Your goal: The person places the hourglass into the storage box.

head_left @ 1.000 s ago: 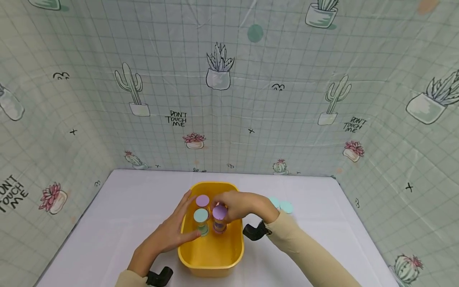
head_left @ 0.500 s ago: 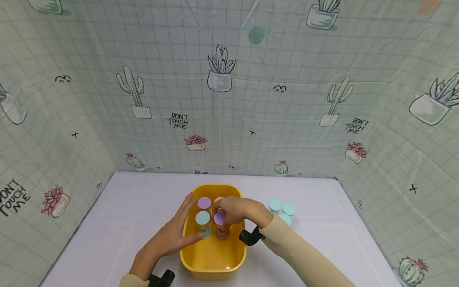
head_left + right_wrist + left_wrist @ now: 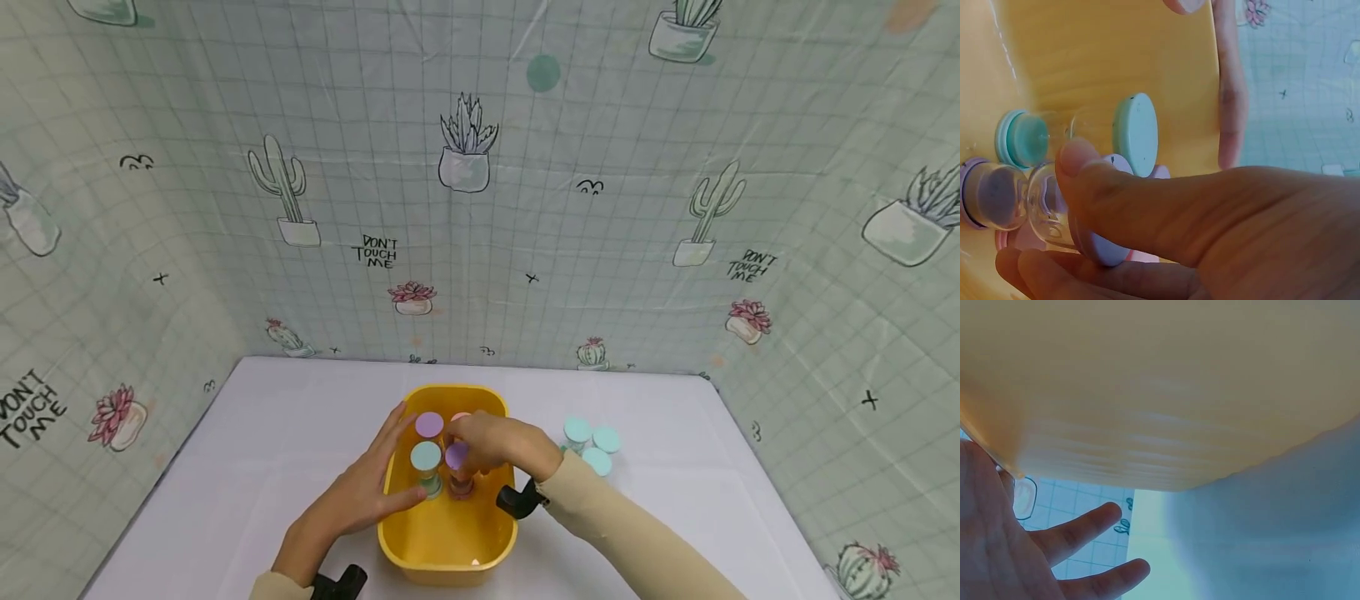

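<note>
Inside a yellow plastic bin (image 3: 450,542), several sand timers with coloured end caps stand upright. My right hand (image 3: 498,442) reaches in from the right and grips a purple-capped sand timer (image 3: 1054,194), thumb on one side and fingers on the other. Beside it stands a mint-capped sand timer (image 3: 426,457); behind that is another purple-capped one (image 3: 429,425). A pink-capped timer (image 3: 459,416) is mostly hidden by my right hand. My left hand (image 3: 367,483) rests over the bin's left rim, its thumb inside and its straight, spread fingers along the outside.
Several mint-capped sand timers (image 3: 597,461) stand on the white table (image 3: 660,517) to the right of the bin, partly behind my right sleeve. A patterned cloth (image 3: 480,250) hangs behind and along both sides of the table.
My right hand has lowered the purple-capped sand timer slightly toward the bin floor and shifted it a little left. The left hand keeps its place on the rim.
</note>
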`<state>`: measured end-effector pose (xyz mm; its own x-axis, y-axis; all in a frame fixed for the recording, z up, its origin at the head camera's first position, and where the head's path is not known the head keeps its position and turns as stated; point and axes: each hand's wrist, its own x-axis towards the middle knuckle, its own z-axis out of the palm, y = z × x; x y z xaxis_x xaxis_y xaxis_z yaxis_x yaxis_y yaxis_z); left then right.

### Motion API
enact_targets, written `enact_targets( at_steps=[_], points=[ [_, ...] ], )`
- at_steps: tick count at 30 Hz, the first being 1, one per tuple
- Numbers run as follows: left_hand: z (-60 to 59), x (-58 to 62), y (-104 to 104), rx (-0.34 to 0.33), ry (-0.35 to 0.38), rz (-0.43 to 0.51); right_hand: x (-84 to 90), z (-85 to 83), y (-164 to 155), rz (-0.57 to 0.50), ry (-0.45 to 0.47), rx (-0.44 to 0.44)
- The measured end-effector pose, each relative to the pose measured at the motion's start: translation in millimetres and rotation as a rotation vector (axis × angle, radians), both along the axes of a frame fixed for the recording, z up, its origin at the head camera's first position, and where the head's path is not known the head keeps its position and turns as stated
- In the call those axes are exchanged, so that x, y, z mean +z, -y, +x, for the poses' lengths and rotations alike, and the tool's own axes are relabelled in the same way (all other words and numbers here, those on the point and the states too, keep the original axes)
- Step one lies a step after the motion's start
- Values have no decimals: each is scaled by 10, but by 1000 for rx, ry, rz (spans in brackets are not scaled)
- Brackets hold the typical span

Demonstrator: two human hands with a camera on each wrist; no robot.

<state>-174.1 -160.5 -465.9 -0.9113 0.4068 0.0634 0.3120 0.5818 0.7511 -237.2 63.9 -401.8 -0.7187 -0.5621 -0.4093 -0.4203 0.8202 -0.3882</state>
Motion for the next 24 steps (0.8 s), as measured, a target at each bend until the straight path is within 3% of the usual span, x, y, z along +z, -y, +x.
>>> enact_targets(
  at_steps=[10,19,24],
  points=[
    [-3,-18,-14,-4,-6,7,-5,15,-24,25,-91,64],
    [-14,-13,-16,1,0,6,25,4,-17,-26,51,-30],
    [-2,-14,-14,-3,13,8,-9,10,-19,-47,35,-20]
  ],
)
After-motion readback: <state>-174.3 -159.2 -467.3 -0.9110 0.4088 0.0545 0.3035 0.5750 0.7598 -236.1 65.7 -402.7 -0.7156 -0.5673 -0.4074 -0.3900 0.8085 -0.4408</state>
